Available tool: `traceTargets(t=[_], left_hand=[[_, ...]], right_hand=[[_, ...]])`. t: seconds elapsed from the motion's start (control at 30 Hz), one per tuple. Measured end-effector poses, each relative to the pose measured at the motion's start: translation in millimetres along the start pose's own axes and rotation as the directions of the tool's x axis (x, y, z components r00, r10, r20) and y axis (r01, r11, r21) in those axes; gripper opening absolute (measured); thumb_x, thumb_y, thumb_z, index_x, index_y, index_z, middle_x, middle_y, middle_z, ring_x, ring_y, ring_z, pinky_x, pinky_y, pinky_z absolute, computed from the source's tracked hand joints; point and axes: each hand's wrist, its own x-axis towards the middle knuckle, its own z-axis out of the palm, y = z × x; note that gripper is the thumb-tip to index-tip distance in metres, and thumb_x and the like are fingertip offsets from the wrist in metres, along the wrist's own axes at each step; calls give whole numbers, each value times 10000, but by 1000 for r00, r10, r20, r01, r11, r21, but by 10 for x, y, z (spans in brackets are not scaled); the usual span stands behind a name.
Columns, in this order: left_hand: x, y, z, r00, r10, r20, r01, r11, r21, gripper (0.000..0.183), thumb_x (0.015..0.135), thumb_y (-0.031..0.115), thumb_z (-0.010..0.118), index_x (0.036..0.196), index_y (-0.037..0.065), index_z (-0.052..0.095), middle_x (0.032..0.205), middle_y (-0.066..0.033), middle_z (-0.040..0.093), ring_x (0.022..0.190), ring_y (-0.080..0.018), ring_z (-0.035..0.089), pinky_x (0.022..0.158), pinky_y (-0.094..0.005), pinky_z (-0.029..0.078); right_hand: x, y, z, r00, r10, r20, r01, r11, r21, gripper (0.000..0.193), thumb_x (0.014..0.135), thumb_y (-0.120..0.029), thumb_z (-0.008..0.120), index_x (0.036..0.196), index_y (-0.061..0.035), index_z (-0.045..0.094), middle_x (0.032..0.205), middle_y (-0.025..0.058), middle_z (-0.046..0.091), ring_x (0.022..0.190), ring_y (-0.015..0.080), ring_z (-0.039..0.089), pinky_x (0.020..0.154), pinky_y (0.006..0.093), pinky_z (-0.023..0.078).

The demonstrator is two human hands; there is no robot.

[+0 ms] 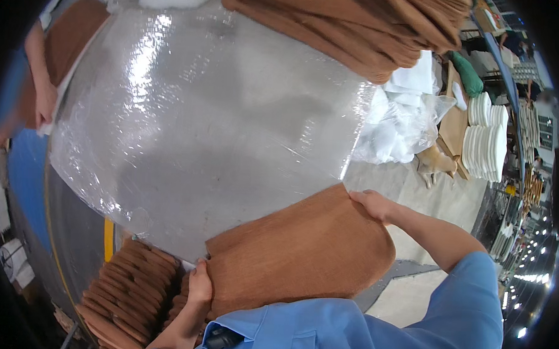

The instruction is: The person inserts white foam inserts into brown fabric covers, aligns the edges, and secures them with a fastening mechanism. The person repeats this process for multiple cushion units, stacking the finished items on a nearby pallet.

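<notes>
In front of my body I hold a flat brown fabric piece [304, 246], one end rounded and the other straighter. My right hand [375, 205] grips its far right edge, thumb and fingers closed on it. On the near left corner, my left hand [200, 285] is closed on the same piece. It lies partly over the near edge of a table [225, 129] covered in shiny clear film. Beside my left forearm stands a stack of folded brown pieces [134, 286].
Brown fabric [352, 26] is heaped at the table's far side. White material in clear plastic [398, 123] lies right, near a tan animal [436, 161] on the floor and white stacks [484, 145]. At far left, another person's hand [45, 105] is by a brown piece [75, 38].
</notes>
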Motion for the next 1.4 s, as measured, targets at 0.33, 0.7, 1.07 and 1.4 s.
traceTargets(t=[0.33,0.7,1.07,1.4], left_hand=[[-558,247,-14,868,483,113,-440,856,-272,675,1127,562,376,1460,-7,516,1453,-148,580,1316,-264,573,1098,-409,471],[-1417,158,364,592,806,-22,-661,469,-586,838,1055,712,392,1633,106,356,1587,-137,467,1448,-318,470,1182,-482,395],[-1281,-127,676,298,954,15,-916,290,-275,876,889,271,812,1573,-33,356,1448,-191,544,1312,-275,541,1134,-390,399],[-1615,51,859,383,905,184,-918,395,-32,1134,800,238,885,1649,-12,177,1564,-244,435,1413,-337,480,1184,-412,365]], right_hand=[[-832,66,83,786,-463,-410,510,860,7,811,1099,-681,257,1351,-24,662,1291,180,688,1195,238,636,1113,379,438],[-1266,-703,220,337,-635,-695,895,-14,446,793,1103,-680,229,1304,-37,648,922,36,682,875,116,591,804,282,479],[-1205,-559,267,303,-708,-637,828,-134,544,612,1132,-513,360,1450,-43,588,1472,107,584,1360,226,512,1163,381,396],[-1469,-385,3,18,-815,-579,875,293,-386,366,870,-133,773,1213,-44,680,1132,133,687,1021,269,667,926,391,531]])
